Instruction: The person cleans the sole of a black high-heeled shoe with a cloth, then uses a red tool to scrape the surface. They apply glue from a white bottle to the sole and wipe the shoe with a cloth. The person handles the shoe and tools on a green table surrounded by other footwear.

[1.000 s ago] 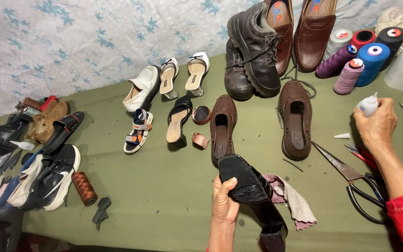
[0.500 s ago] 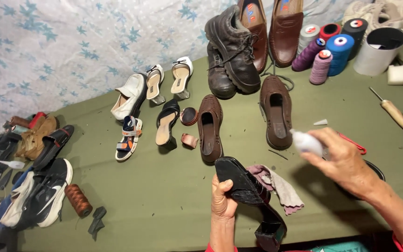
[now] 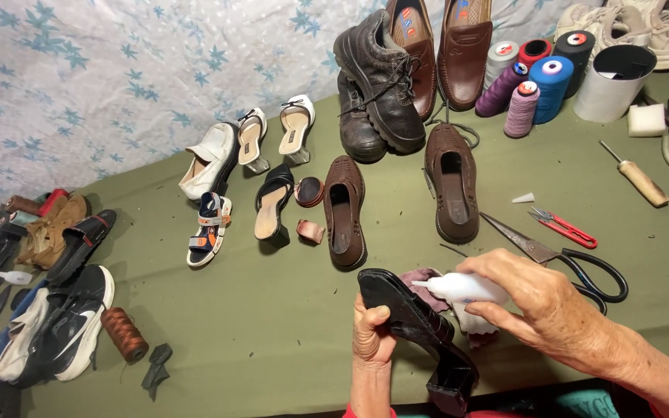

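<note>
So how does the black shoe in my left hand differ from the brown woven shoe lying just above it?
The black heeled shoe is held tilted off the cloth by the left hand, sole turned up; the brown woven shoe lies flat, opening upward. The black one has a block heel; the brown one looks flat-soled. Both are slip-ons.

The left hand [image 3: 372, 334] grips a black heeled shoe [image 3: 420, 333] from below, sole turned up, heel pointing toward the person. The right hand [image 3: 540, 298] closes around a small white glue bottle [image 3: 462, 288], its nozzle touching the sole just above the left thumb. A pinkish rag [image 3: 427, 279] lies directly behind the held shoe. Just beyond the right hand lie large black-handled scissors [image 3: 574, 263], with red thread snips [image 3: 563, 226] past them. Further beyond the grip sit two brown woven shoes [image 3: 452, 182].
</note>
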